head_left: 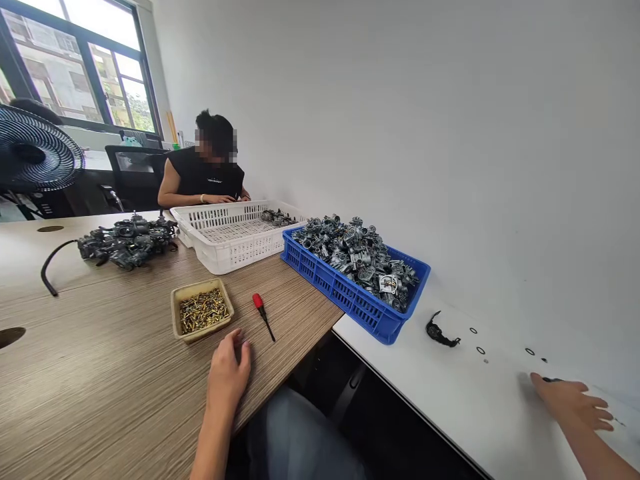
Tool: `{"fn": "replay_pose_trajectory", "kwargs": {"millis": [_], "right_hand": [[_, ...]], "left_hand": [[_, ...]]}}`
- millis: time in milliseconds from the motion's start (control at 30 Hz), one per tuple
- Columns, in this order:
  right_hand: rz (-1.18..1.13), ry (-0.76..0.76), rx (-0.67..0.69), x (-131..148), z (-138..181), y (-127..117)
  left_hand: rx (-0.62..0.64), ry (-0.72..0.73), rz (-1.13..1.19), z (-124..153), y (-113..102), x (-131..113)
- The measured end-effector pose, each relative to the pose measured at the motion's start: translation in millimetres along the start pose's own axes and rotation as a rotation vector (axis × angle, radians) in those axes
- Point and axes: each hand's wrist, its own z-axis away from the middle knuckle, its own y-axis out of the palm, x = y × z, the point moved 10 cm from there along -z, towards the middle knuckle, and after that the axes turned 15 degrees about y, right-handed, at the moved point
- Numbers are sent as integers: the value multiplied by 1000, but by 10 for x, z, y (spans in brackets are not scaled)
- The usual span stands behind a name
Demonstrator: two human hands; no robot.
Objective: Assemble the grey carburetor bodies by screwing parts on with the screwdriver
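My left hand (230, 365) rests on the wood-grain table, fingers slightly bent, thumb apart, nothing seen in it. Just beyond its fingertips stands a tan tray (176, 319) of small brass-coloured screw-like parts (204, 311). A screwdriver (264, 316) with a red handle and dark shaft lies to the right of that tray. Over the white surface at the far right, my right hand (575, 403) has its fingers spread. A small dark thing (553, 380) shows at its upper edge, partly hidden. Close by lie black rings (529, 351) and a black strap-like piece (441, 331).
A blue crate (345, 303), heaped with grey metal carburetors (360, 257), spans both surfaces. Behind it, a white basket (225, 257) holds a few metal parts. Dark carburetors (130, 240) with a hose sit at left. A co-worker (210, 167) sits across; a fan (35, 150) stands left.
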Motion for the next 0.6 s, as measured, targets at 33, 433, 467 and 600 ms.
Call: {"fn": "replay_pose_trajectory", "kwargs": {"millis": [33,433,467,600], "right_hand": [[3,52,-22,29,17,0],[-181,-796,296,2996,1551,792],[-202,-872,320,3281,1780,830],[-265,-1153,428,4301,2778,940]], "left_hand": [[-1,3,-4,2,1,1],[-50,-28,40,4,-31,69],[-54,-33,44,6,-39,64],[-68,-56,82,16,-58,39]]}}
